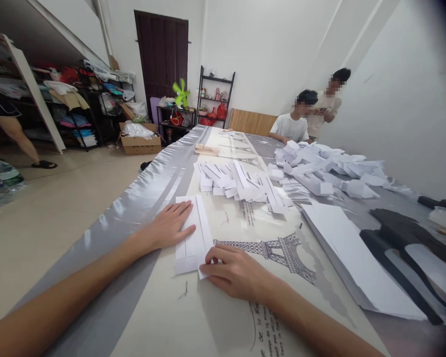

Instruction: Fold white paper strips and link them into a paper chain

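Apparently the paper (189, 233) is only part-folded on the mat (163, 317), its long flap (204, 223) not yet squared. The left hand (173, 226) lies open on it; the right hand (232, 270) pinches the flap's near end. Beyond, the pile (243, 183) and heap (319, 161) look folded; the stack (342, 238) looks unfolded.
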### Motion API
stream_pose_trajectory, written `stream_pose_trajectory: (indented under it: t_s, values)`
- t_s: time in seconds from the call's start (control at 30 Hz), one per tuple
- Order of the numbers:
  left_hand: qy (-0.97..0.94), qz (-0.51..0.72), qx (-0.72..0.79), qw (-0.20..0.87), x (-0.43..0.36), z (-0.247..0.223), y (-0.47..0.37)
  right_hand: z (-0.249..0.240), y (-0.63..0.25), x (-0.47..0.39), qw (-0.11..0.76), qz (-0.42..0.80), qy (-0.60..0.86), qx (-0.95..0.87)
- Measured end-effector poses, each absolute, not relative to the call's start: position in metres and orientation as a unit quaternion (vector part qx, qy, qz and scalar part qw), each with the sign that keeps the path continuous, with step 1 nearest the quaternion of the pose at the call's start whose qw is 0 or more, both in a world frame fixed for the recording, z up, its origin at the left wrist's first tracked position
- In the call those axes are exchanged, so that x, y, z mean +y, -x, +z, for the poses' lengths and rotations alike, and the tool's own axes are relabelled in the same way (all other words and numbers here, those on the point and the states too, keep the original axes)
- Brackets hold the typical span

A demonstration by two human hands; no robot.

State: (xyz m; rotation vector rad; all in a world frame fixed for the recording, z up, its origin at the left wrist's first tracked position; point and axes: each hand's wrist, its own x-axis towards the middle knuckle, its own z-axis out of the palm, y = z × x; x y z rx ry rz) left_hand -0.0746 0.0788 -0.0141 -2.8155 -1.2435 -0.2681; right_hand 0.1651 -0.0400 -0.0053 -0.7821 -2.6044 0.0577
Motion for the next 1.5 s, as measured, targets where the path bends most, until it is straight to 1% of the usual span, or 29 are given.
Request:
stream_pose_trajectory:
  t_s: [0.23, 0.47, 0.63, 0.87, 1.03, 1.3, 1.5]
  values:
    - [0.913, -0.089, -0.397, 0.027, 0.078, -0.014, 0.075, -0.017, -0.166, -0.035, 0.265, 0.118, 0.281, -0.915]
    - [0.913, -0.076, -0.399, 0.026, 0.079, -0.014, 0.076, -0.011, -0.167, -0.036, 0.252, 0.203, 0.312, -0.893]
    - [0.914, -0.089, -0.395, 0.019, 0.079, -0.014, 0.076, -0.010, -0.166, -0.037, 0.249, 0.213, 0.325, -0.887]
    - [0.914, -0.073, -0.399, 0.017, 0.077, -0.011, 0.074, -0.013, -0.163, -0.036, 0.258, 0.199, 0.329, -0.886]
    - [0.916, -0.082, -0.391, 0.027, 0.081, -0.016, 0.077, -0.012, -0.162, -0.034, 0.278, 0.241, 0.329, -0.870]
    - [0.918, -0.090, -0.384, 0.034, 0.083, -0.020, 0.077, -0.004, -0.161, -0.031, 0.246, 0.336, 0.366, -0.832]
    - [0.918, -0.099, -0.383, 0.036, 0.083, -0.020, 0.077, 0.007, -0.156, -0.024, 0.199, 0.367, 0.402, -0.815]
